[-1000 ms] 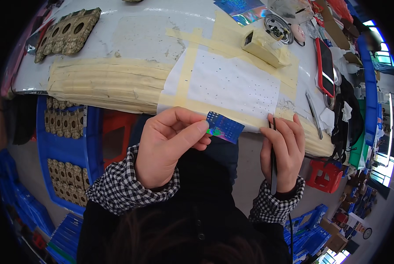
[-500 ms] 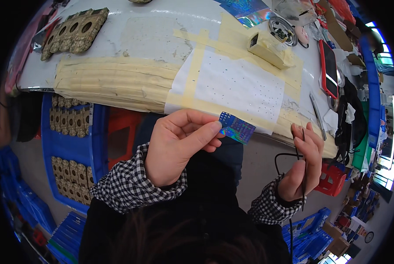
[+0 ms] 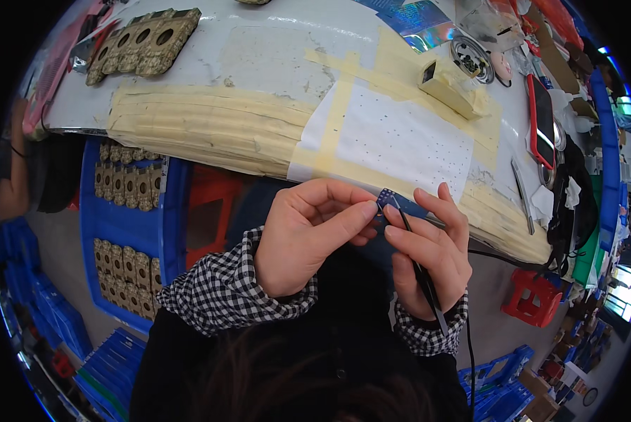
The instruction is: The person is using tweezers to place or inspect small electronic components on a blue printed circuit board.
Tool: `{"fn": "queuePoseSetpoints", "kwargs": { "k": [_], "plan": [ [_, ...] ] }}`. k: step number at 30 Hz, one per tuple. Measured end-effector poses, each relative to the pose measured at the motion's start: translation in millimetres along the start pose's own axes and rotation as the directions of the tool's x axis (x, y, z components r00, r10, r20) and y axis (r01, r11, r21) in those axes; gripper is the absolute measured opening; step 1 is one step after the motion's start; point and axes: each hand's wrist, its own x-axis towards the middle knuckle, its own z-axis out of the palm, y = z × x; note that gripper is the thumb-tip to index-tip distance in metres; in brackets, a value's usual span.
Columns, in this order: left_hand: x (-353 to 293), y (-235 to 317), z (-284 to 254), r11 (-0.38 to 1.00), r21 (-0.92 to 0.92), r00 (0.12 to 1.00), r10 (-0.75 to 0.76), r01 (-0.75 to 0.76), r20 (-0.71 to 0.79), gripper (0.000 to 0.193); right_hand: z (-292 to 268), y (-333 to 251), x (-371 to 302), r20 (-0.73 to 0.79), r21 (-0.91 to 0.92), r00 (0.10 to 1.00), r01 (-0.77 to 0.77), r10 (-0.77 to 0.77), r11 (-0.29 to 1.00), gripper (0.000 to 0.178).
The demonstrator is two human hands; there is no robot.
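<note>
Lg. white worktable (image 3: 273,56), surface worn in patches, across top of view. Blue plastic crate (image 3: 122,226) below it, L side, w/ rows of camo-patterned moulded parts (image 3: 127,186), round holes in them. Wrinkled cream masking-tape band (image 3: 210,126) along table's near edge. White paper sheet (image 3: 400,133), taped down approx. mid-table, dotted w/ tiny dark specks. Red plastic stool (image 3: 532,299) on floor, R. More camo parts, side by side, on table upper L.

L hand (image 3: 298,239), black/white check cuff: thumb + index pinching L end of small blue holographic foil piece (image 3: 388,195), other fingers curled. R hand (image 3: 435,253), same cuff: thumb + fingers closed around slim black tweezers (image 3: 424,285), held slantwise, tips up at foil; contact w/ it can't be told. Foil sits betw. the 2 hands, just off paper's near edge, partly hidden by R fingers; pale sq. marks on its upper L corner.

Cream tape-wrapped block (image 3: 452,91) at paper's far R. Phone in red case (image 3: 541,119) farther R. Silver-grey tweezers (image 3: 522,193) lie nr. table's R end.
</note>
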Motion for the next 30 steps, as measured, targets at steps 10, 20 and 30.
{"fn": "queuePoseSetpoints", "kwargs": {
  "k": [10, 20, 30],
  "plan": [
    [-0.1, 0.1, -0.1, 1.0, 0.001, 1.0, 0.022, -0.022, -0.009, 0.012, 3.1, 0.8, -0.8, -0.014, -0.019, 1.0, 0.011, -0.011, 1.0, 0.033],
    [0.3, -1.3, -0.3, 0.999, 0.009, 0.999, 0.041, -0.041, -0.023, 0.011, 4.8, 0.6, -0.6, -0.022, -0.03, 1.0, 0.009, -0.01, 1.0, 0.032],
    [0.5, -3.7, -1.2, 0.998, 0.024, 0.997, 0.066, -0.065, -0.032, 0.011, 6.1, -0.4, 1.2, -0.01, -0.032, 1.0, -0.008, 0.008, 0.999, 0.031]
  ]
}}
